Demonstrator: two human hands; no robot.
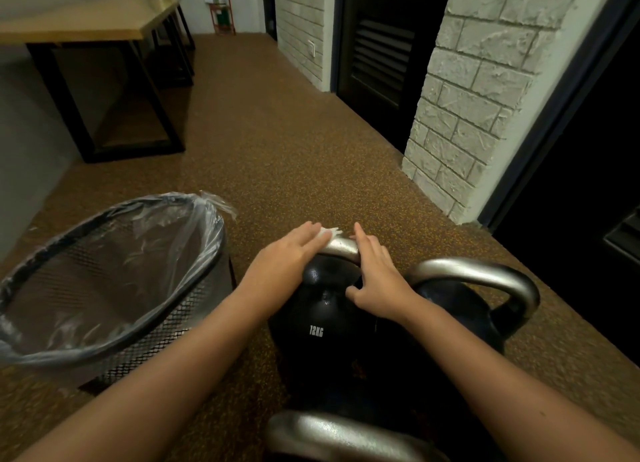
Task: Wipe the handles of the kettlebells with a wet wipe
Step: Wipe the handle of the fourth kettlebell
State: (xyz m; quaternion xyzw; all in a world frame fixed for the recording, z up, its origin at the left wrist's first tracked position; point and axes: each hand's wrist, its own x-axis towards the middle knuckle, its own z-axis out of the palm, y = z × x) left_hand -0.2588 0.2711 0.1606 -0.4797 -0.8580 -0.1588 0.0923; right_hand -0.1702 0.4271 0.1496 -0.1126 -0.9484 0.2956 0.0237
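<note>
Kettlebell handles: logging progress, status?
Left hand flat, pressing white wet wipe on steel handle of black 12KG kettlebell. Right hand steadies it. Nothing blocking.

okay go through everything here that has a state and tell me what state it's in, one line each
left hand: flat, pressing the wet wipe on the handle
right hand: fingers straight, resting on the handle
wet wipe: crumpled under left fingers
12KG kettlebell: upright on the floor
bin: lined, open

Dim, warm indoor light. Soft highlights glint on the steel kettlebell handles (485, 271), and the bin liner (145, 240) shows pale sheen. The doorways (381, 63) fall into near-black. Wide-angle bending curves the edges; the far corner is blurred.
</note>
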